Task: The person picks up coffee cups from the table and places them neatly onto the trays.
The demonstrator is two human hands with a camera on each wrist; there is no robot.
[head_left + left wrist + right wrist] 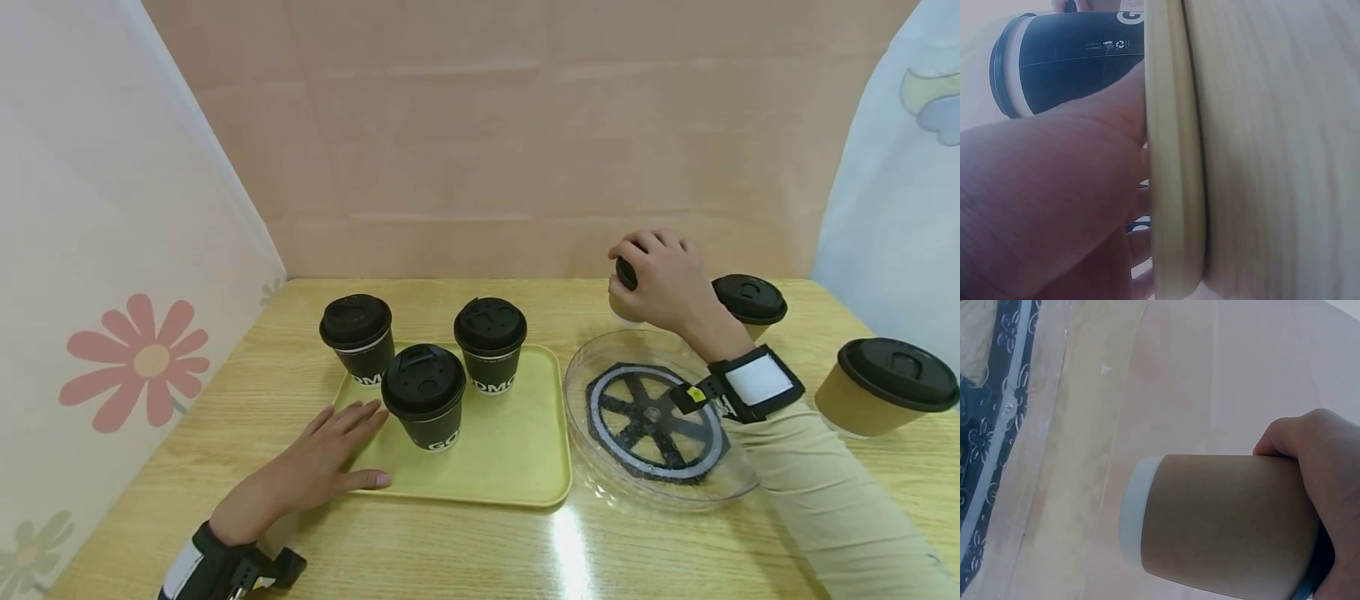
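Observation:
My right hand (663,283) grips a brown paper cup (1229,519) by its black-lidded end, behind the clear round dish. In the right wrist view the cup's pale base shows apart from the tabletop. My left hand (326,458) rests on the left edge of a yellow tray (502,458), fingers stretched out and thumb along the near rim. On the tray stand a front black cup (426,396) and a right black cup (491,346). A third black cup (360,337) is at the tray's back left corner; I cannot tell whether it stands fully on it.
A clear round dish (592,479) with a dark wheel-like pattern lies right of the tray, beneath my right forearm. Two more brown cups with black lids stand right of it, one farther back (750,300) and one nearer (862,400). A wall (487,167) closes the back.

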